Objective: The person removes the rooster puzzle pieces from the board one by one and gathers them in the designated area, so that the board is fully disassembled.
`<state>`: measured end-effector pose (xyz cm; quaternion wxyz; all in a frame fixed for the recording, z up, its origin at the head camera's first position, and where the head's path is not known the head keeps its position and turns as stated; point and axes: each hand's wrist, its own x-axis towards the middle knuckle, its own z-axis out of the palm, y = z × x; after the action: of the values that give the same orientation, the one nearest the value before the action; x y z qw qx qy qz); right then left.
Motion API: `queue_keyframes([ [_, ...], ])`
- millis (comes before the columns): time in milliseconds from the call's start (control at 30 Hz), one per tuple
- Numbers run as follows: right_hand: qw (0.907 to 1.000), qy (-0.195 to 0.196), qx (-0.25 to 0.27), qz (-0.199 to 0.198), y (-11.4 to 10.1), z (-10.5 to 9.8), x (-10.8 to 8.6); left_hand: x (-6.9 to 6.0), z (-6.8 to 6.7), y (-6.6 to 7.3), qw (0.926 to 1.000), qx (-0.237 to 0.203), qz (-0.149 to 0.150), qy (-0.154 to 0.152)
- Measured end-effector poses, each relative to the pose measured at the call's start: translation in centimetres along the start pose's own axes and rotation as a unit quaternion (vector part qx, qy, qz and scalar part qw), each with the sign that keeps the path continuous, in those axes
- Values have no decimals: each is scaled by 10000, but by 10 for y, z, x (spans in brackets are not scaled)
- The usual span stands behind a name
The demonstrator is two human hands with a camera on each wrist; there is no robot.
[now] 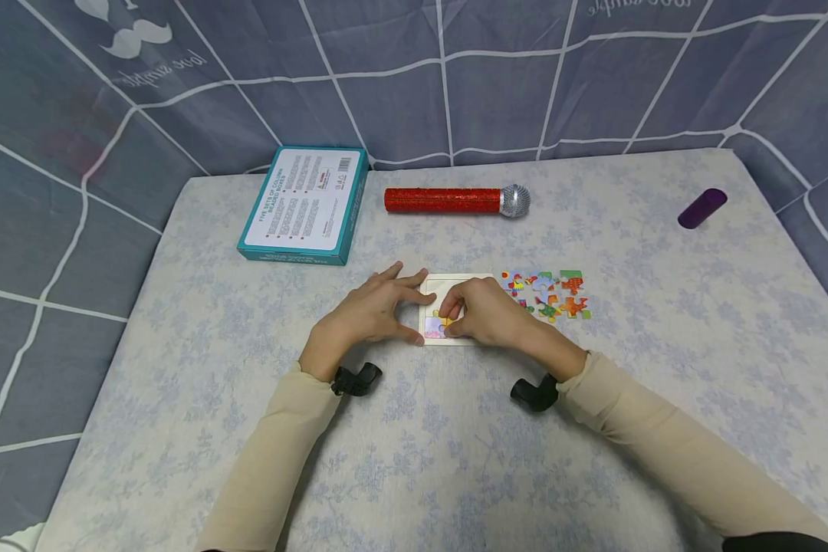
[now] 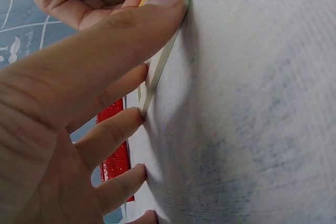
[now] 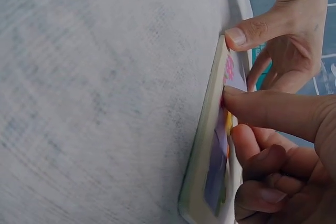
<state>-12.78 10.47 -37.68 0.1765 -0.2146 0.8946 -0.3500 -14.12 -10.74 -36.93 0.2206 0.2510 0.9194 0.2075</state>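
A small wooden puzzle tray (image 1: 443, 284) lies flat on the table, with a pink and lilac puzzle piece (image 1: 433, 328) in its near left corner. My left hand (image 1: 375, 308) rests along the tray's left side, fingers spread, its thumb on the near corner and a fingertip at the far part of that edge. Over the tray, my right hand (image 1: 491, 313) pinches a partly yellow puzzle piece (image 3: 228, 120) between thumb and curled fingers, beside the corner piece. The fingers hide most of it. Several loose colourful puzzle pieces (image 1: 571, 308) lie to the right of the tray.
Behind the left hand lies a teal and white box (image 1: 302, 203). A red glittery microphone (image 1: 448, 201) lies beyond the tray. At the far right is a dark purple cylinder (image 1: 702, 208). Grey-blue checked cloth (image 1: 386, 107) hangs along the table's back and sides.
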Motion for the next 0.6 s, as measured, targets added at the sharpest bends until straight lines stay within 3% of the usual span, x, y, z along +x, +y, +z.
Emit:
queue_keyframes([
  [233,9979,160,622,-105,3,-1,-4,0,1,-1,10000,3,22,12],
  [467,9839,35,1786,94,8,-2,-7,0,1,-2,10000,-15,51,25],
  [600,9800,20,1968,308,13,-10,-14,1,1,-2,10000,-2,64,40],
])
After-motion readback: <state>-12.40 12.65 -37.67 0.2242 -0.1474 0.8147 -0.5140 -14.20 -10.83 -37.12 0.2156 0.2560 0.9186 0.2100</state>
